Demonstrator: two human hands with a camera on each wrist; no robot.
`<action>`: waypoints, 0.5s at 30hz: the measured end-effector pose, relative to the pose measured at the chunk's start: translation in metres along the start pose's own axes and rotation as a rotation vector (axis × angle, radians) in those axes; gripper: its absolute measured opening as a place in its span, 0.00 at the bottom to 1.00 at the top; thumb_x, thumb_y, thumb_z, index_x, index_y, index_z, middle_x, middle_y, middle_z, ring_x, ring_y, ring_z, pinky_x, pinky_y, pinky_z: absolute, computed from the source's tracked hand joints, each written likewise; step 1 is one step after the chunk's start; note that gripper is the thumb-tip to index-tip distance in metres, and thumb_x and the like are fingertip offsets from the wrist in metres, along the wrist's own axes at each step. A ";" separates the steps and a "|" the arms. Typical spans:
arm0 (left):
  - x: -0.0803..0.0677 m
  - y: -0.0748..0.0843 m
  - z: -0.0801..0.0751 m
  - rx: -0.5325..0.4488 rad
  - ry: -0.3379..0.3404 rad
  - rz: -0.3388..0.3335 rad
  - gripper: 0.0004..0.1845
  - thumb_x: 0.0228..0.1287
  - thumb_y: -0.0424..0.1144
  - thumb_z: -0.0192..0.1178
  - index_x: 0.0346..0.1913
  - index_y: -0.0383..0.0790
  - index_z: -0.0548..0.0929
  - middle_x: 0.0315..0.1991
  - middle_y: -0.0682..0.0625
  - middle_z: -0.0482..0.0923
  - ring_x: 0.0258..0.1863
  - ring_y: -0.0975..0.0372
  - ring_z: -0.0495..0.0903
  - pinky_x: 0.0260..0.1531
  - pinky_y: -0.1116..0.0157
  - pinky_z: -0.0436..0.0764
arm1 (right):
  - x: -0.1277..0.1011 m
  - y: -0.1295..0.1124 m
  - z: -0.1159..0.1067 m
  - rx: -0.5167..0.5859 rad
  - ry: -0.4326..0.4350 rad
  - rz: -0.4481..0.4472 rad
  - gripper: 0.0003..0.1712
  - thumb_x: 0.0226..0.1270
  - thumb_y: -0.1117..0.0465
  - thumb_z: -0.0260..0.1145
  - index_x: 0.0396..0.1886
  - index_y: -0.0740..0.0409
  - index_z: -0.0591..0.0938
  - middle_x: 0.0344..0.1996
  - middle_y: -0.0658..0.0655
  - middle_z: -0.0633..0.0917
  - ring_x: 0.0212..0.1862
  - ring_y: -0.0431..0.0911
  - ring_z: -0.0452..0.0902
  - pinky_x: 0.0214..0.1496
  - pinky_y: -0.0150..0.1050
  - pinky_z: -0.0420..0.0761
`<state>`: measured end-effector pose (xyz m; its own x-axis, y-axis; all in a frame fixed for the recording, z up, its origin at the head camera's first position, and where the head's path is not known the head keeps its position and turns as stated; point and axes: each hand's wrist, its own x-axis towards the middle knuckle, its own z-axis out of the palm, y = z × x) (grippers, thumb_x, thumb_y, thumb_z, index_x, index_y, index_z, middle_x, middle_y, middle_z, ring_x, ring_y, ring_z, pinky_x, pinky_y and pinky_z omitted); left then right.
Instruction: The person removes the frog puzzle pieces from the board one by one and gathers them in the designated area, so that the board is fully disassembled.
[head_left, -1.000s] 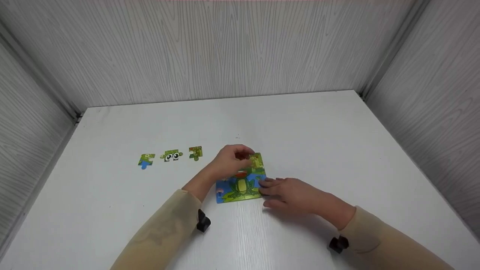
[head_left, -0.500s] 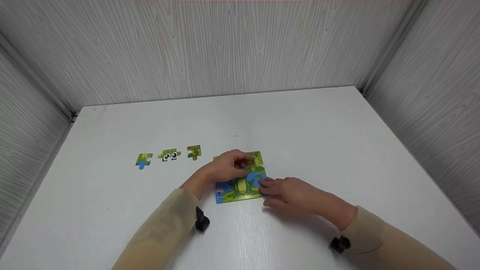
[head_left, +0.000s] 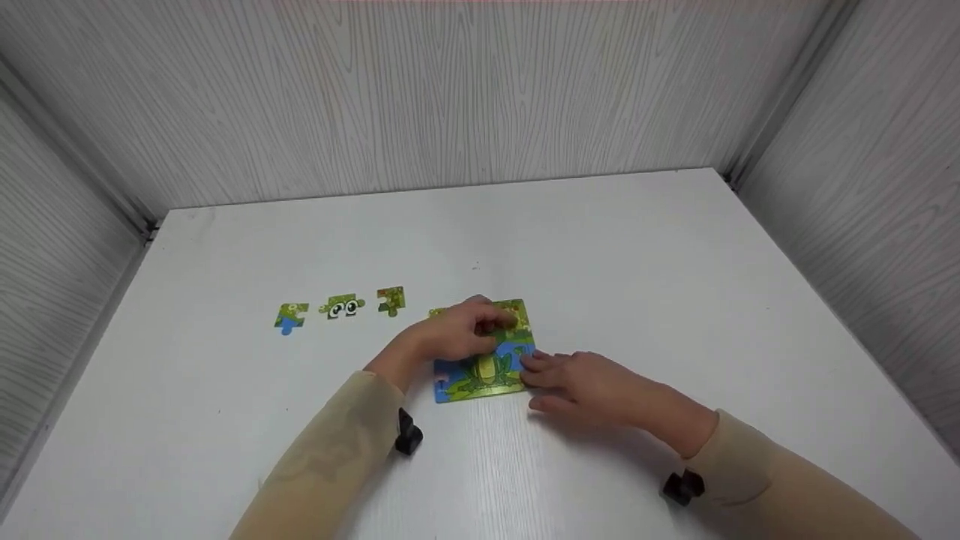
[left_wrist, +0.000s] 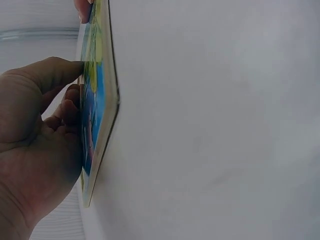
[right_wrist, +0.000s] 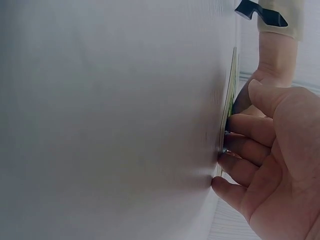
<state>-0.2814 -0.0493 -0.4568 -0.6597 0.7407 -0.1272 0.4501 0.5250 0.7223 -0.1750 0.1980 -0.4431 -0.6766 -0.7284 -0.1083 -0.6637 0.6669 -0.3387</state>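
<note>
A frog jigsaw puzzle (head_left: 489, 373) lies flat on the white table, its upper left part covered by my left hand (head_left: 455, 332). The thumb (left_wrist: 62, 70) of that hand touches the picture in the left wrist view, while its other fingers bend over the puzzle. Whether they pinch a piece is hidden. My right hand (head_left: 592, 388) rests at the puzzle's right edge, fingertips against it and nothing gripped. Away to the left lie three loose pieces: a green and blue puzzle piece (head_left: 288, 324), a puzzle piece with eyes (head_left: 335, 311) and a green and brown puzzle piece (head_left: 396, 295).
White wood-grain panels (head_left: 450, 97) stand along the back and both sides of the table (head_left: 622, 247). A black clip-like device (head_left: 409, 435) sits on the left sleeve, and another dark device (head_left: 683, 487) on the right one.
My left hand has come down from the puzzle's top edge, its fingers now lower over the picture, covering the red mouth. The right hand stays in place against the edge.
</note>
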 end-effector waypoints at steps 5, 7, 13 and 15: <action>0.002 0.004 0.000 0.010 -0.020 -0.029 0.22 0.69 0.39 0.55 0.65 0.53 0.76 0.62 0.53 0.65 0.55 0.61 0.70 0.61 0.60 0.68 | -0.001 0.001 -0.001 -0.007 0.005 0.007 0.32 0.74 0.40 0.51 0.68 0.53 0.72 0.70 0.52 0.67 0.70 0.46 0.61 0.63 0.54 0.70; 0.002 0.005 0.000 0.009 -0.023 -0.035 0.22 0.69 0.38 0.55 0.65 0.53 0.76 0.62 0.53 0.65 0.55 0.61 0.70 0.61 0.60 0.68 | -0.002 0.000 -0.001 -0.008 0.013 0.003 0.32 0.74 0.40 0.52 0.68 0.53 0.73 0.70 0.52 0.67 0.70 0.46 0.62 0.62 0.54 0.70; 0.000 0.007 0.001 0.004 -0.019 -0.045 0.22 0.68 0.37 0.54 0.64 0.53 0.77 0.61 0.53 0.65 0.54 0.61 0.70 0.60 0.60 0.69 | -0.001 -0.001 0.000 -0.012 0.024 -0.003 0.32 0.74 0.40 0.53 0.68 0.54 0.73 0.69 0.52 0.68 0.70 0.47 0.62 0.62 0.56 0.70; 0.000 0.006 0.002 0.004 -0.019 -0.050 0.22 0.68 0.37 0.54 0.64 0.54 0.78 0.61 0.53 0.64 0.54 0.60 0.70 0.59 0.59 0.69 | 0.000 -0.001 0.000 -0.010 0.024 -0.006 0.32 0.74 0.40 0.52 0.68 0.54 0.73 0.70 0.53 0.67 0.70 0.47 0.62 0.62 0.56 0.70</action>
<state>-0.2774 -0.0454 -0.4532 -0.6701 0.7211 -0.1761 0.4192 0.5635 0.7118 -0.1744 0.1976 -0.4431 -0.6796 -0.7287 -0.0838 -0.6713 0.6639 -0.3296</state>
